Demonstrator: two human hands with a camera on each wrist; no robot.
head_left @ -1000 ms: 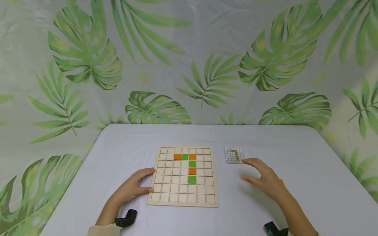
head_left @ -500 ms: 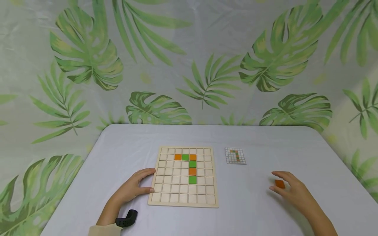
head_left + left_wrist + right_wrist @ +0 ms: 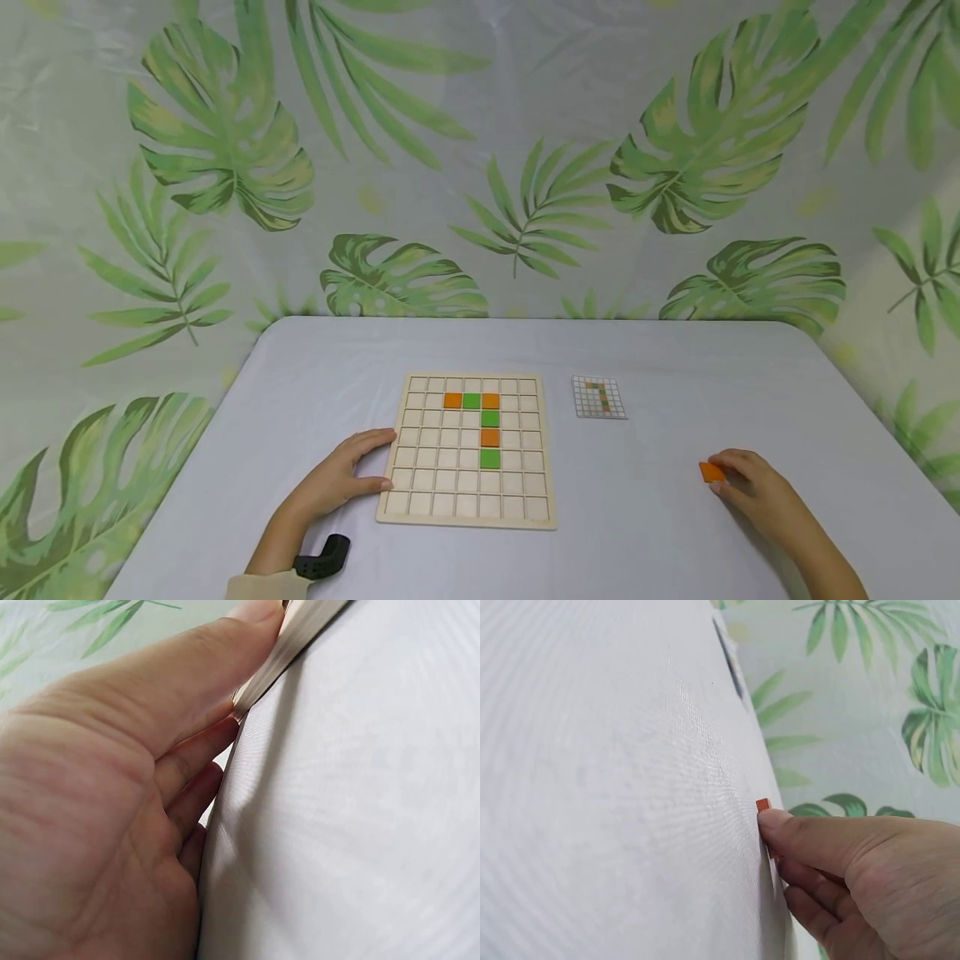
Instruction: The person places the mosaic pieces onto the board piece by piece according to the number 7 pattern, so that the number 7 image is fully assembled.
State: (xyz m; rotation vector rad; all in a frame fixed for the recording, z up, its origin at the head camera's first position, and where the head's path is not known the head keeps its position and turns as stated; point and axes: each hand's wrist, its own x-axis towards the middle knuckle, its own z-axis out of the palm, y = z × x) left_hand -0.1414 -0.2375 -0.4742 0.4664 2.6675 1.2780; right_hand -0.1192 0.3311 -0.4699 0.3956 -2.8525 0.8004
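On the white table lies a square wooden grid board. Orange and green tiles fill some of its cells: an orange-green-orange row near the top, with a column running down from the row's right end to a green tile. My left hand touches the board's left edge, thumb and fingers spread apart; in the left wrist view the thumb meets the board's side. Far to the right, my right hand pinches an orange square tile between thumb and fingers, low at the tabletop.
Right of the board lies a small gridded card printed with a similar orange and green pattern. A black wrist device sits on the left wrist. A leaf-patterned cloth hangs behind the table's far edge.
My right hand has moved right, away from beside the card, to the orange tile and has closed its thumb and fingers on it. The left hand stays at the board.
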